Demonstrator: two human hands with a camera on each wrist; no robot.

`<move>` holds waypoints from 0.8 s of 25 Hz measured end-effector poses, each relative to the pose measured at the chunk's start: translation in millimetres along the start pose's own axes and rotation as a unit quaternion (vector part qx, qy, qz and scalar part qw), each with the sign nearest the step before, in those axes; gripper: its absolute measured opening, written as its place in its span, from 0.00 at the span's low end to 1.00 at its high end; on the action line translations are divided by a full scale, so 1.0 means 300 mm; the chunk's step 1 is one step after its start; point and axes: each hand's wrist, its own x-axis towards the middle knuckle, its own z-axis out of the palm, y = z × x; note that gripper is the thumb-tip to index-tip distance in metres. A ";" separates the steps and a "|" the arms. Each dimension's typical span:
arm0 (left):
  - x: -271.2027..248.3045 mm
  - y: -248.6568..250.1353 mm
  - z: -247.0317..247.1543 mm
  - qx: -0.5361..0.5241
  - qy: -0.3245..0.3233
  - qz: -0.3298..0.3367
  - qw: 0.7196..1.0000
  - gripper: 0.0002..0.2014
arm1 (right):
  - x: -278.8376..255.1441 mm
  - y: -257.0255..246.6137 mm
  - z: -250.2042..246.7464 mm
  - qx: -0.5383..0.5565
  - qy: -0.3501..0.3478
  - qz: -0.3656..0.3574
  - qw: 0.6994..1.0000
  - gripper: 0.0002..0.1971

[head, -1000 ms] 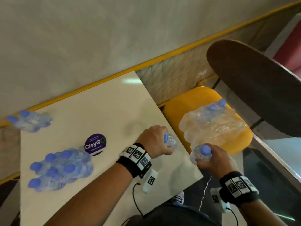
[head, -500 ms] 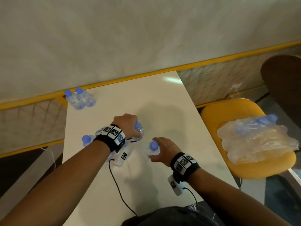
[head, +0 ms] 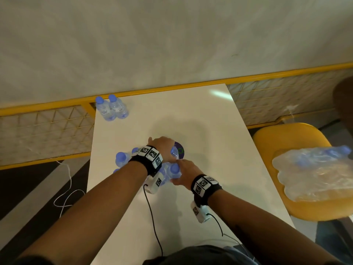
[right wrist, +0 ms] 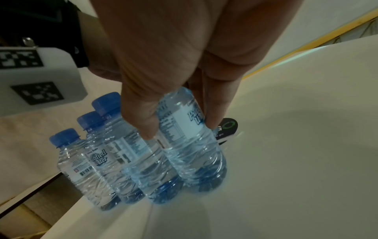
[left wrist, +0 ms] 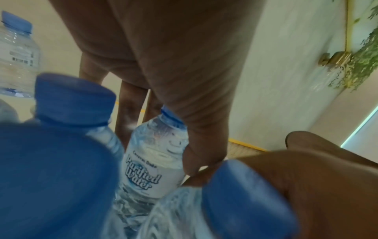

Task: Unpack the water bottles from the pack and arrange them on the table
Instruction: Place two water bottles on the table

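Observation:
On the white table (head: 200, 131) a cluster of small clear water bottles with blue caps (head: 121, 159) stands near the left edge. My left hand (head: 164, 146) grips one bottle (left wrist: 157, 161) by its neck at the far side of the cluster. My right hand (head: 181, 175) pinches another bottle (right wrist: 190, 137) between thumb and fingers, its base down at the table beside a row of three bottles (right wrist: 106, 158). Two more bottles (head: 112, 109) stand at the table's far left corner. The torn plastic pack (head: 313, 175), with a few bottles inside, lies on the yellow chair (head: 286, 138) to the right.
A dark round sticker (head: 180, 150) lies on the table just beyond the hands. A yellow rail and mesh fence (head: 47, 123) run behind the table. White cable (head: 65, 190) trails on the floor at the left. A dark round tabletop edge (head: 343, 96) shows far right.
Both hands have carried their bottles from the chair side leftward across the table to the cluster. The right hand's bottle now sits against the row.

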 end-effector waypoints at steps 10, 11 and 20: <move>0.007 -0.015 0.015 -0.043 -0.013 0.020 0.999 0.17 | -0.024 0.015 -0.023 0.073 0.008 0.008 0.997 0.34; 0.004 -0.023 0.017 -0.054 -0.011 0.021 0.998 0.19 | -0.046 0.034 -0.032 0.076 0.006 0.018 0.997 0.40; -0.147 0.254 -0.139 -0.199 0.223 0.063 0.952 0.23 | -0.540 0.599 -0.260 0.129 0.124 0.163 0.970 0.09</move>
